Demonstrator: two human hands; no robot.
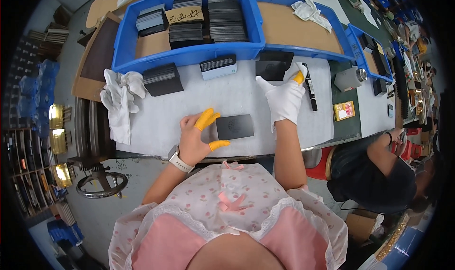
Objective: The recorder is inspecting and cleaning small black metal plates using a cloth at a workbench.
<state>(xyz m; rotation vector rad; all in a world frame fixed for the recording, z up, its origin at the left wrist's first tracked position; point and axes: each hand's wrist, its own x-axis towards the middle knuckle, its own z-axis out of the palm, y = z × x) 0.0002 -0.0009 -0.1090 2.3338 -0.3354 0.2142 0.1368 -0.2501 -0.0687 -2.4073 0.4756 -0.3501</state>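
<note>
A thin black rectangular plate [237, 127] with a faint mark lies on the white table covering. My left hand [195, 132], with yellow finger covers on thumb and fingers and a watch at the wrist, is open around the plate's left end. Farther right, my right hand [283, 99] wears a white glove with a yellow cover on one finger. It is open, thumb and fingers spread at the near side of some black plates [271, 70]; whether it touches them is unclear. A black marker pen [310, 87] lies just right of this hand.
Behind stand a blue bin [189, 54] with stacked dark plates and a blue tray [303, 49] with a white cloth. Left are a black stack [162, 79] and white gloves [118, 97]; a small box [218, 67] stands mid-back. A grey bottle [350, 79] and a seated person [374, 170] are right.
</note>
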